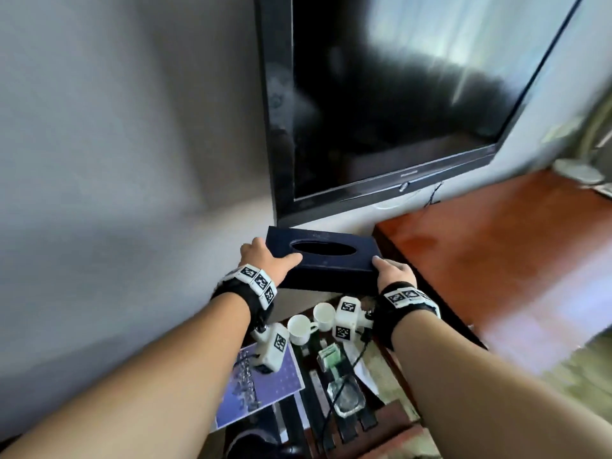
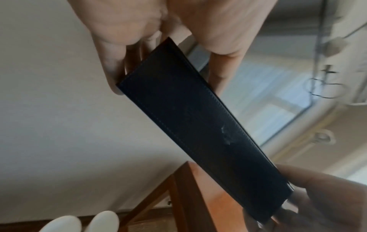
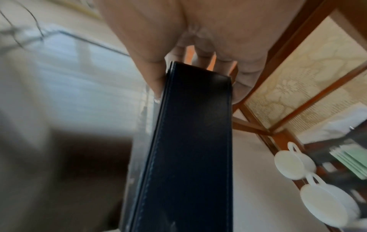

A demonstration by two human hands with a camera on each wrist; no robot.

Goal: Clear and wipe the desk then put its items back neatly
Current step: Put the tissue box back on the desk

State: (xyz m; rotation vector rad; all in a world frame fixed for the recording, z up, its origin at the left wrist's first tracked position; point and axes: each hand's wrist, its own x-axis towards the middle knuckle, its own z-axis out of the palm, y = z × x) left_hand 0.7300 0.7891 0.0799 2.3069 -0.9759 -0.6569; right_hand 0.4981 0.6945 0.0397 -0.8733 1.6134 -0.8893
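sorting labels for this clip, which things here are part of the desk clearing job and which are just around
Part of the job:
- dark tissue box, gripped by left hand and right hand
- wooden desk
- two white cups
- purple booklet
- glass ashtray

Just around:
- television
- wall

The tissue box [image 1: 323, 260] is dark navy with a black oval opening and fine lighter stitching along its edges. The desk [image 1: 496, 246] to the right is glossy reddish-brown wood. On the wall behind, the television [image 1: 381, 94] has a black frame and dark reflective screen. Near and low, two cups [image 1: 311, 323] are plain white; the booklet [image 1: 261, 379] is purple-blue with small pale dots; a stack of green packets [image 1: 329, 356] lies beside it. The wristbands [image 1: 256, 283] are black with white blocks bearing black-and-white square codes.
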